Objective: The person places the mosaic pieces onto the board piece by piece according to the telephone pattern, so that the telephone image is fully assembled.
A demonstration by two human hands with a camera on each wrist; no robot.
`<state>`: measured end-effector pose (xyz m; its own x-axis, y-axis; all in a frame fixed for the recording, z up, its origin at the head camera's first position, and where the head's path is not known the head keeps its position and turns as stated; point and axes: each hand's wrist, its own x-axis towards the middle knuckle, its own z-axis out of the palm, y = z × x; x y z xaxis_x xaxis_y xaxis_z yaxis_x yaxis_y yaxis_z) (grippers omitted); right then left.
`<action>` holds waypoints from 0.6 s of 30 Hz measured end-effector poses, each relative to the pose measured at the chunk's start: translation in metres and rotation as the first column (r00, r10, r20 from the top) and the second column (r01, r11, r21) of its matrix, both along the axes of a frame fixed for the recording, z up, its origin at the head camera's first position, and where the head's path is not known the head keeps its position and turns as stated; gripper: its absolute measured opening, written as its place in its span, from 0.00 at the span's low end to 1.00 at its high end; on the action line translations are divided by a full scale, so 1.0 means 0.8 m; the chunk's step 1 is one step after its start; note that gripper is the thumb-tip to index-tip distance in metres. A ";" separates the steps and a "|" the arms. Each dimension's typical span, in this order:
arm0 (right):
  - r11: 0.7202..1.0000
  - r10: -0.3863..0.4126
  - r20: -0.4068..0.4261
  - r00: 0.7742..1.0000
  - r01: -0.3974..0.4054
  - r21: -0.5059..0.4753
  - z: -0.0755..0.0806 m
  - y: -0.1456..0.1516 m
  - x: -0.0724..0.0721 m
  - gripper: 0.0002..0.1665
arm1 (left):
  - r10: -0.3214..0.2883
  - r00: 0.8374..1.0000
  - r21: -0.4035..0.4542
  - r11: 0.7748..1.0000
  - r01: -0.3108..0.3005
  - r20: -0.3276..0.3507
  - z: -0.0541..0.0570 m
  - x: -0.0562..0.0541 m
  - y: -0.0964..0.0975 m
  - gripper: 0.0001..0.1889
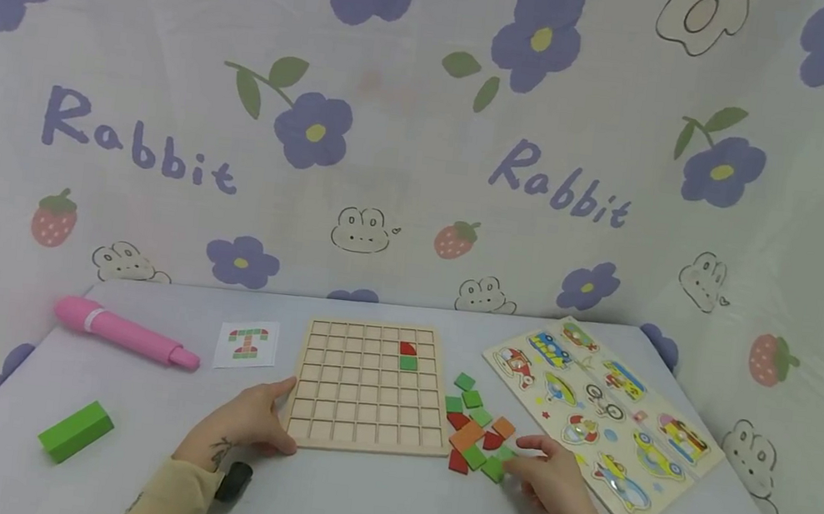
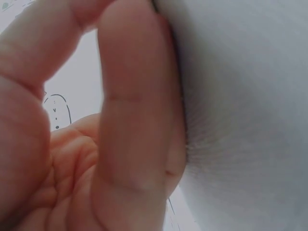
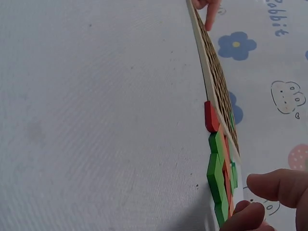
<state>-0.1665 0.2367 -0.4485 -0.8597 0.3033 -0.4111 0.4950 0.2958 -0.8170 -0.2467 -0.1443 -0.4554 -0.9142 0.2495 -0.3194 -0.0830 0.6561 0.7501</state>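
A wooden grid board [image 1: 368, 386] lies flat on the table, with a red quarter-round tile [image 1: 408, 349] and a green square tile [image 1: 408, 363] in two of its cells. My left hand [image 1: 252, 416] holds the board at its near left corner, one finger against the side and another at the front. Curved fingers [image 2: 134, 106] fill the left wrist view, where the board is hidden. My right hand [image 1: 550, 477] reaches to the right edge of a loose pile of orange tiles [image 1: 467, 437], red tiles [image 1: 459, 461] and green tiles [image 1: 493, 468]. Its thumb and finger stand apart near a green tile.
A picture card [image 1: 246, 343] with a T-shaped pattern lies left of the board. Farther left are a pink microphone-shaped toy [image 1: 128, 332] and a green block [image 1: 75, 431]. At the right lies a vehicle puzzle board [image 1: 602, 419]. A patterned cloth [image 1: 424, 141] hangs behind the table.
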 end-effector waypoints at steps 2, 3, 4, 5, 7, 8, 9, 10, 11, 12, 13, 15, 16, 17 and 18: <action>1.000 -0.005 0.010 1.000 0.004 0.021 -0.003 0.002 0.000 0.26 | 0.003 1.000 0.001 1.000 -0.003 0.000 0.000 0.000 0.000 0.56; 1.000 -0.005 0.014 1.000 0.004 0.026 -0.004 0.003 -0.001 0.26 | 0.004 1.000 0.002 1.000 -0.004 0.000 0.000 0.000 -0.001 0.56; 0.999 -0.003 0.022 1.000 0.002 0.035 -0.006 0.004 -0.001 0.26 | 0.004 1.000 0.002 1.000 -0.004 0.000 -0.001 -0.001 -0.001 0.55; 0.999 -0.001 0.029 1.000 0.000 0.043 -0.008 0.005 -0.002 0.26 | 0.004 1.000 0.003 1.000 -0.004 -0.001 -0.001 -0.001 0.000 0.55; 0.998 0.001 0.047 0.999 -0.004 0.062 -0.012 0.007 -0.004 0.25 | 0.004 1.000 0.006 1.000 -0.004 -0.001 -0.001 0.000 0.000 0.56; 0.998 0.003 0.054 0.999 -0.007 0.069 -0.013 0.007 -0.005 0.25 | 0.004 1.000 0.006 1.000 -0.004 -0.003 0.000 0.000 0.000 0.56; 0.997 0.005 0.059 0.998 -0.010 0.077 -0.014 0.008 -0.006 0.25 | 0.003 1.000 0.005 1.000 -0.003 -0.004 0.000 0.000 0.000 0.56; 0.996 0.007 0.065 0.998 -0.013 0.088 -0.015 0.008 -0.007 0.25 | 0.002 1.000 0.004 1.000 -0.002 -0.005 0.000 0.000 0.000 0.56; 0.995 0.009 0.068 0.998 -0.016 0.097 -0.016 0.008 -0.008 0.25 | 0.002 1.000 0.002 1.000 -0.001 -0.008 0.000 0.000 0.000 0.56; 0.994 0.015 0.069 0.997 -0.022 0.105 -0.016 0.008 -0.009 0.25 | 0.001 1.000 0.002 1.000 -0.001 -0.010 0.001 0.000 0.000 0.55; 0.993 0.017 0.072 0.997 -0.025 0.116 -0.016 0.008 -0.010 0.26 | 0.001 1.000 0.001 1.000 -0.001 -0.012 0.001 0.000 0.000 0.55; 0.991 0.033 0.070 0.997 -0.041 0.129 -0.016 0.008 -0.011 0.26 | 0.000 1.000 0.002 1.000 0.000 -0.015 0.001 0.000 0.000 0.55; 0.990 0.039 0.069 0.997 -0.048 0.135 -0.016 0.008 -0.012 0.25 | -0.001 1.000 0.004 1.000 0.001 -0.016 0.001 0.000 0.000 0.55; 0.989 0.045 0.068 0.997 -0.054 0.141 -0.016 0.009 -0.012 0.25 | 0.000 1.000 0.006 1.000 0.000 -0.015 0.001 0.000 0.000 0.55; 0.987 0.053 0.069 0.996 -0.062 0.147 -0.017 0.009 -0.013 0.24 | 0.001 1.000 0.009 1.000 0.000 -0.014 0.001 0.001 0.000 0.55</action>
<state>-0.1767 0.2437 -0.4618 -0.8506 0.3160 -0.4203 0.5239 0.4413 -0.7286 -0.2462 -0.1442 -0.4548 -0.9186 0.2517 -0.3046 -0.0730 0.6496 0.7568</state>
